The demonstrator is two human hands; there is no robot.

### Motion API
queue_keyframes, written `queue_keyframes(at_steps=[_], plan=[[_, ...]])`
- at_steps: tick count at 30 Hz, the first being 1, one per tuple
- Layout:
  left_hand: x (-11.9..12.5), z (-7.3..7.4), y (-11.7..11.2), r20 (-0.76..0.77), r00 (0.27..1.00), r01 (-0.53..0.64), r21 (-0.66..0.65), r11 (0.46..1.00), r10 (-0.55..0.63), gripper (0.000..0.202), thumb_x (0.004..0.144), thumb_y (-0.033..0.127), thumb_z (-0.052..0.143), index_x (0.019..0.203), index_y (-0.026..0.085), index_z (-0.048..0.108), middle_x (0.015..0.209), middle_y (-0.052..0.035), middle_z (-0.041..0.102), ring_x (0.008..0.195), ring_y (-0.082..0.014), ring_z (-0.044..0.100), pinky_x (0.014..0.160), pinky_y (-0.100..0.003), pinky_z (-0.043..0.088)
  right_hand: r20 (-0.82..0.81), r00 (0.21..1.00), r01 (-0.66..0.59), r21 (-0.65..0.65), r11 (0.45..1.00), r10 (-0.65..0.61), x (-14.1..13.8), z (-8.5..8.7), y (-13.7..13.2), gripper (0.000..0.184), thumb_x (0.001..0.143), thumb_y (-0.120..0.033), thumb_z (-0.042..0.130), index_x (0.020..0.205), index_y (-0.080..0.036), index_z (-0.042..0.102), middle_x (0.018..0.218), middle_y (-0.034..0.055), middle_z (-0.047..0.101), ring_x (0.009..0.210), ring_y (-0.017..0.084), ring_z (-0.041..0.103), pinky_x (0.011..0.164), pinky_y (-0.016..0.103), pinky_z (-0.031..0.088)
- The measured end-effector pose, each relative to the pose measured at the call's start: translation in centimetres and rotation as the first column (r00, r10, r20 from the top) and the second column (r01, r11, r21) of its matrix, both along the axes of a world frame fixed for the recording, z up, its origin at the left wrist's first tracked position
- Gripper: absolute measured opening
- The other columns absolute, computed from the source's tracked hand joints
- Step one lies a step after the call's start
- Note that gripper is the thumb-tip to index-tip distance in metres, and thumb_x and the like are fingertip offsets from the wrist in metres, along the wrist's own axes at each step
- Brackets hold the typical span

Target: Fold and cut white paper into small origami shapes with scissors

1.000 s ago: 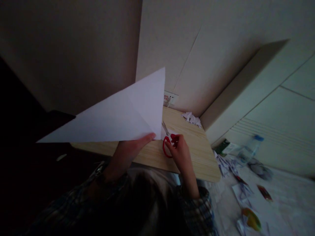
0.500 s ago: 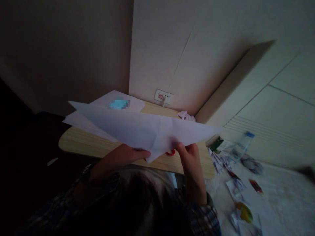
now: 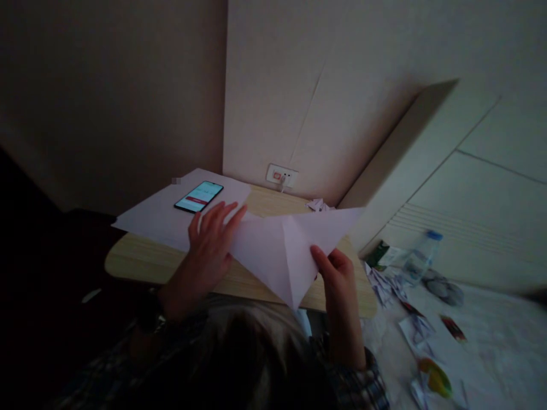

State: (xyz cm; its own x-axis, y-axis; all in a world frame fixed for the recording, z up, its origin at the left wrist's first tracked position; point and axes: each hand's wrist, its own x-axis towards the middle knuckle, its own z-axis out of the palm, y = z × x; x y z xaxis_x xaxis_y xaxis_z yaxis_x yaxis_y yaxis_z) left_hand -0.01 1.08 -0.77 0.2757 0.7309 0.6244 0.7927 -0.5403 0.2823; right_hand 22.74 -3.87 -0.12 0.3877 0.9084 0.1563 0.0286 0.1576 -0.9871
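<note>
A white sheet of paper folded into a triangle (image 3: 290, 250) lies over the front of a small wooden table (image 3: 141, 259). My left hand (image 3: 207, 250) rests flat on the paper's left part with its fingers spread. The paper's right edge is pinched in my right hand (image 3: 337, 273), thumb on top. Another white sheet (image 3: 158, 219) lies further back on the table with a lit phone (image 3: 199, 196) on it. No scissors are visible.
A wall socket (image 3: 282, 175) sits behind the table, with crumpled paper scraps (image 3: 318, 204) beside it. To the right, on a pale surface, lie a plastic bottle (image 3: 421, 253), a green packet (image 3: 380, 254), paper scraps (image 3: 391, 285) and a yellow object (image 3: 436, 378).
The scissors left my right hand and are out of sight. The folded paper came down from the air onto the table. My left hand went from gripping it to lying flat on it.
</note>
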Motion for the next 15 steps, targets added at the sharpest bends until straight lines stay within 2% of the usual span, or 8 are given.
queue_keyframes(at_steps=[4, 8, 12, 15], plan=[[0.6, -0.7, -0.2, -0.083, 0.981, 0.160, -0.155, 0.975, -0.175, 0.080, 0.070, 0.007, 0.047, 0.146, 0.018, 0.023, 0.142, -0.0137, 0.044, 0.132, -0.0288, 0.038, 0.113, -0.052, 0.012, -0.050, 0.999, 0.005, -0.036, 0.999, -0.006, 0.3, 0.0, -0.1, 0.026, 0.066, -0.043, 0.072, 0.064, -0.018, 0.066, 0.051, -0.0040, 0.055, 0.047, 0.010, 0.044, 0.044, 0.022, 0.033], [0.6, -0.2, -0.7, -0.038, 0.949, 0.291, -0.274, 0.917, -0.312, 0.081, 0.075, 0.022, 0.057, 0.147, 0.021, 0.019, 0.144, -0.0131, 0.042, 0.133, -0.0298, 0.037, 0.114, -0.049, 0.016, -0.077, 0.997, 0.014, -0.043, 0.999, -0.017, 0.3, 0.0, -0.1, 0.026, 0.064, -0.044, 0.074, 0.070, -0.019, 0.070, 0.057, -0.0023, 0.064, 0.051, 0.012, 0.050, 0.047, 0.023, 0.037], [0.6, 0.3, -1.2, 0.125, 0.908, 0.414, -0.422, 0.807, -0.400, 0.096, 0.070, 0.038, 0.070, 0.149, 0.023, 0.016, 0.147, -0.0126, 0.037, 0.134, -0.0302, 0.037, 0.111, -0.042, 0.028, -0.051, 0.998, 0.030, -0.079, 0.996, -0.034, 0.3, -0.1, -0.2, 0.030, 0.064, -0.046, 0.074, 0.074, -0.019, 0.072, 0.064, 0.0000, 0.070, 0.054, 0.017, 0.057, 0.050, 0.026, 0.042], [0.6, 0.5, -1.4, 0.201, 0.893, 0.447, -0.503, 0.740, -0.403, 0.099, 0.068, 0.041, 0.073, 0.149, 0.020, 0.018, 0.148, -0.0126, 0.035, 0.135, -0.0293, 0.036, 0.111, -0.039, 0.031, 0.072, 0.996, 0.049, -0.052, 0.997, -0.046, 0.3, -0.1, -0.2, 0.038, 0.073, -0.055, 0.064, 0.082, -0.019, 0.073, 0.069, 0.0027, 0.072, 0.059, 0.021, 0.063, 0.050, 0.028, 0.046]])
